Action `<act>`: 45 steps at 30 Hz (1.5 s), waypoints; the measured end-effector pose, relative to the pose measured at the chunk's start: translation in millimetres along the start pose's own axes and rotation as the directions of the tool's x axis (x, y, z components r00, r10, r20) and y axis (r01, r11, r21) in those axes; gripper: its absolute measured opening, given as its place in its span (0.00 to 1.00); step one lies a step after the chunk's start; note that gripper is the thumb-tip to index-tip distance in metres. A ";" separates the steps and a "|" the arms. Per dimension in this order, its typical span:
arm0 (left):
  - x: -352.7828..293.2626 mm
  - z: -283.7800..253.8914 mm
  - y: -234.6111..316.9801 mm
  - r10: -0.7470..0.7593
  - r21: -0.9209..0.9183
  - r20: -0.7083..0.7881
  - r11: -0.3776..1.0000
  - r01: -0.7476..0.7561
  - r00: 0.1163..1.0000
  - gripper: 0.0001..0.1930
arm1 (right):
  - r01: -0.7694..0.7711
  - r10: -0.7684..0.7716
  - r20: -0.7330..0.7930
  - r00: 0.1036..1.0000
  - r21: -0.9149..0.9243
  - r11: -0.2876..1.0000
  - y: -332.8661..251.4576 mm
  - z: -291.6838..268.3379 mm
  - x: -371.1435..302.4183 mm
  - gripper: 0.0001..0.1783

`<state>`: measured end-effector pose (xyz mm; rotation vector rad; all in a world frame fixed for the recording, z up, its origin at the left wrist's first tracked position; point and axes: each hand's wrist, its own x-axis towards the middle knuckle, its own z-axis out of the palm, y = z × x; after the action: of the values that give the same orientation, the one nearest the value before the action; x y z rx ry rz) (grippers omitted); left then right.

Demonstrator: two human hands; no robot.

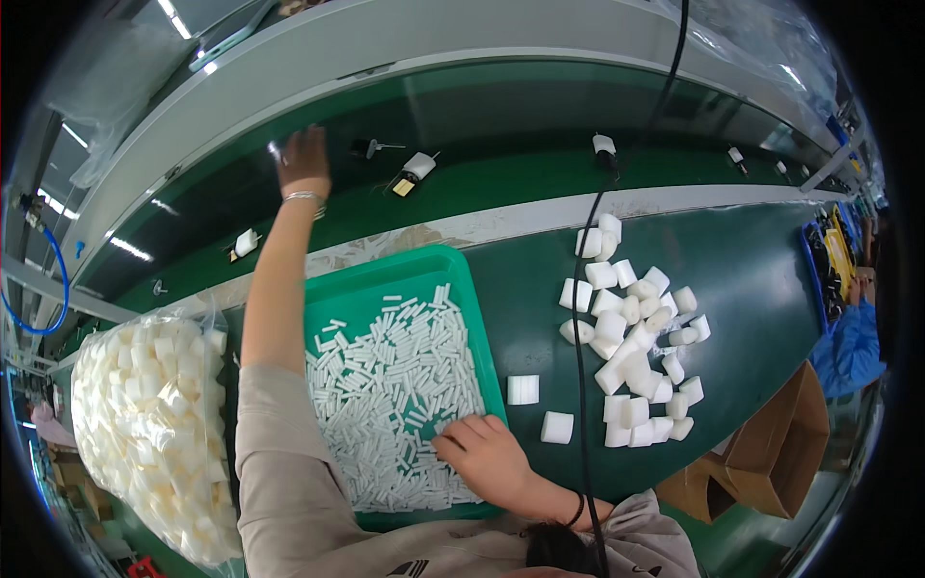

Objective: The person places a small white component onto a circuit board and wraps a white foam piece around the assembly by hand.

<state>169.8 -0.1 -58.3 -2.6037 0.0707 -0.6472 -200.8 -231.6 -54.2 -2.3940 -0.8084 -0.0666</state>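
Observation:
My left arm reaches far over the green conveyor belt, and my left hand (304, 166) is blurred near its far side; whether it holds anything does not show. Close to it on the belt are a black part with a metal pin (366, 147) and a white-and-black piece with a yellow label (415, 171). My right hand (489, 462) is low in the green tray (474, 318), its fingers curled together at the small white tubes (385, 385) that cover the tray bottom. What sits between those fingertips is too small to make out.
At the left stands a clear bag of white foam cylinders (149, 424). Loose foam cylinders (631, 371) lie on the table right of the tray. A black cable (581, 385) hangs across the view. An open cardboard box (771, 453) and a blue-sleeved person (853, 352) are at right.

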 end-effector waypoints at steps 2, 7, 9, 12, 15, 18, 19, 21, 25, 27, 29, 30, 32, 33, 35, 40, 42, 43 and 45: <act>18.3 20.7 26.0 0.101 0.057 -0.095 0.994 -0.095 0.990 0.26 | 0.005 -0.005 0.008 1.000 0.001 1.000 -1.6 0.1 1.0 0.14; 29.1 0.1 64.3 0.408 -0.121 0.107 0.910 -0.396 0.907 0.20 | -0.010 0.010 -0.012 1.000 -0.025 1.000 -1.9 -0.9 0.6 0.13; 24.2 -15.5 57.1 0.358 -0.108 0.154 0.932 -0.345 0.921 0.18 | -0.019 0.018 -0.028 0.999 -0.029 0.999 -3.0 -2.1 0.1 0.12; 14.6 -25.1 24.8 0.255 -0.202 0.159 0.954 -0.221 0.954 0.13 | 0.001 0.000 0.016 1.000 -0.048 0.999 -3.7 -1.9 -0.8 0.09; -9.4 -32.2 -13.6 -0.004 -0.958 0.140 0.251 0.136 0.990 0.08 | 0.057 -0.057 -0.078 0.995 0.000 0.998 -0.4 2.8 1.7 0.06; -58.7 -93.8 -6.9 0.102 -0.603 0.560 -0.631 0.489 0.822 0.11 | -0.005 0.041 -0.192 0.981 0.181 0.984 2.0 6.0 -0.9 0.07; -79.7 -105.6 -10.8 0.162 -0.535 0.545 -0.689 0.490 0.822 0.11 | -0.039 0.079 -0.201 0.976 0.197 0.980 -1.9 2.6 0.5 0.07; -121.4 -124.9 -10.8 0.293 -0.423 0.524 -0.725 0.543 0.799 0.12 | -0.030 0.094 -0.249 0.964 0.249 0.968 -4.2 -0.1 2.8 0.07; -195.9 -152.0 -4.0 0.585 -0.493 0.391 -0.520 0.698 0.711 0.14 | -0.097 0.320 -0.256 0.912 0.623 0.777 -4.7 -8.6 8.7 0.06; -217.0 -170.4 1.8 0.626 -0.702 0.359 -0.307 0.642 0.692 0.22 | -0.174 0.458 -0.138 0.878 0.800 0.575 -3.0 -10.9 12.1 0.07; -231.3 -184.3 2.5 0.654 -0.850 0.274 -0.178 0.495 0.705 0.29 | -0.193 0.463 -0.130 0.877 0.787 0.586 -1.3 -11.4 12.1 0.08; -235.3 -185.5 4.0 0.659 -0.844 0.272 -0.186 0.503 0.701 0.29 | -0.200 0.463 -0.130 0.877 0.777 0.597 -0.3 -11.5 11.8 0.10; -239.3 -189.3 6.1 0.541 -0.955 0.121 -0.165 0.246 0.832 0.26 | -0.201 0.448 -0.138 0.883 0.752 0.628 2.0 -10.3 12.6 0.12; -239.9 -195.1 4.8 0.507 -0.986 0.102 -0.065 0.156 0.856 0.21 | -0.187 0.496 -0.146 0.856 0.807 0.560 2.3 -7.8 12.3 0.11; -244.9 -194.8 6.9 0.485 -0.997 0.070 0.068 0.042 0.872 0.18 | -0.146 0.551 -0.169 0.817 0.864 0.482 2.6 -7.8 14.9 0.10; -259.9 -191.9 19.9 0.404 -0.791 -0.169 0.489 -0.369 0.899 0.14 | -0.108 0.537 -0.204 0.819 0.864 0.492 -5.8 -13.6 19.6 0.11; -260.6 -193.4 21.2 0.391 -0.769 -0.197 0.508 -0.389 0.899 0.14 | -0.073 0.549 -0.230 0.804 0.877 0.474 -8.1 -12.9 19.6 0.11; -260.1 -195.0 21.0 0.388 -0.728 -0.222 0.544 -0.417 0.895 0.13 | -0.077 0.549 -0.227 0.805 0.877 0.475 -8.3 -12.5 19.6 0.11; -260.3 -196.9 21.1 0.386 -0.687 -0.246 0.578 -0.441 0.889 0.13 | -0.078 0.544 -0.233 0.806 0.870 0.487 -8.5 -12.2 19.3 0.11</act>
<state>-149.9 -60.7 -25.1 -3.1127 1.1697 -0.6070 -188.2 -222.7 -35.3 -1.4287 -0.0403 -0.0976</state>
